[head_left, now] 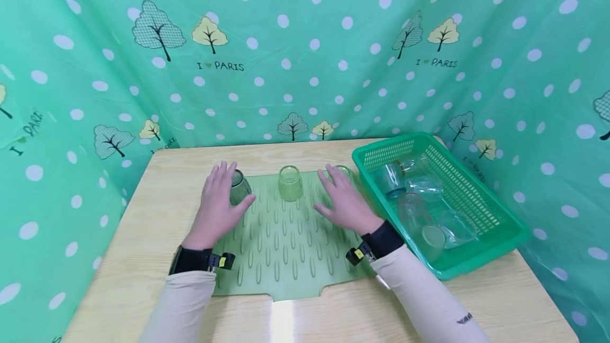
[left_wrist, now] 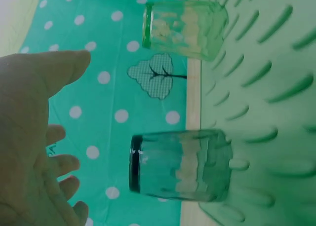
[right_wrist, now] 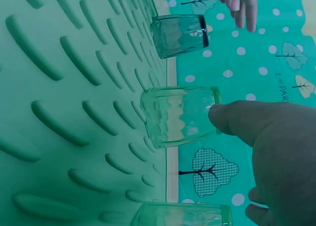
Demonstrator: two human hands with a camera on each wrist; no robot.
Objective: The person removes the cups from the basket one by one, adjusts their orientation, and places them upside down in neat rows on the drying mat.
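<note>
A green ribbed drying mat lies on the wooden table. Three glasses stand upside down along its far edge. My left hand hovers with straight fingers beside the left glass, apart from it in the left wrist view, where the glass shows a gap to my left hand. The middle glass stands free. My right hand is spread flat over the mat, partly hiding the right glass. In the right wrist view my thumb lies close to the middle glass.
A green plastic basket sits at the table's right side with several clear glasses lying in it. Polka-dot green curtains wall in the table on three sides. Bare wood borders the mat on the left and front.
</note>
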